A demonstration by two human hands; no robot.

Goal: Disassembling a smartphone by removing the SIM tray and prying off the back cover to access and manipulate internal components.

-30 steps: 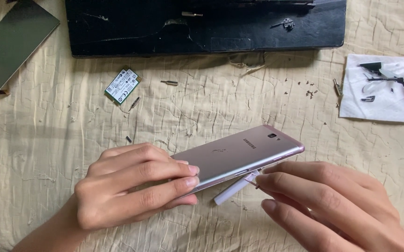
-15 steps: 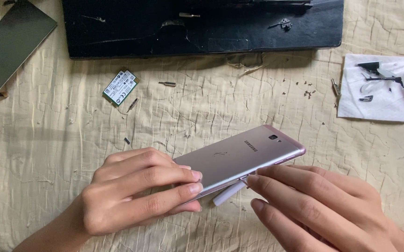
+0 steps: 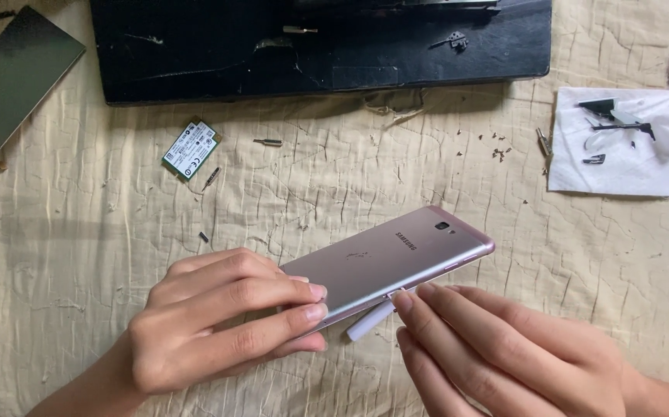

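1. Down low, the left hand (image 3: 226, 324) lies flat over the near end of the phone (image 3: 396, 259), fingers (image 3: 272, 293) loosely curled and pressing its back; it pins the phone rather than closing round it.
2. The right hand (image 3: 504, 355) comes in from the lower right, its fingertips (image 3: 411, 297) pinched at the phone's near long edge, touching a small white tray (image 3: 370, 322) that sticks out from that edge.
3. The phone lies back up and slanted on the cloth (image 3: 79, 255), camera end up and to the right, between the two hands.
4. Open cloth lies left of the left hand and beyond the phone's far end, to the right; the lower edge of the view is filled by both wrists.
5. Above the phone, bare wrinkled cloth runs up to a black board (image 3: 218, 54) along the top edge.
6. A small green card (image 3: 191, 147) lies near the board's lower left, with a screw (image 3: 269, 142) just beside it and small bits near.
7. A dark screen panel (image 3: 14, 81) lies at the upper left corner, well apart from the hands.
8. A white tissue (image 3: 635, 166) with small dark parts on it sits at the right edge.
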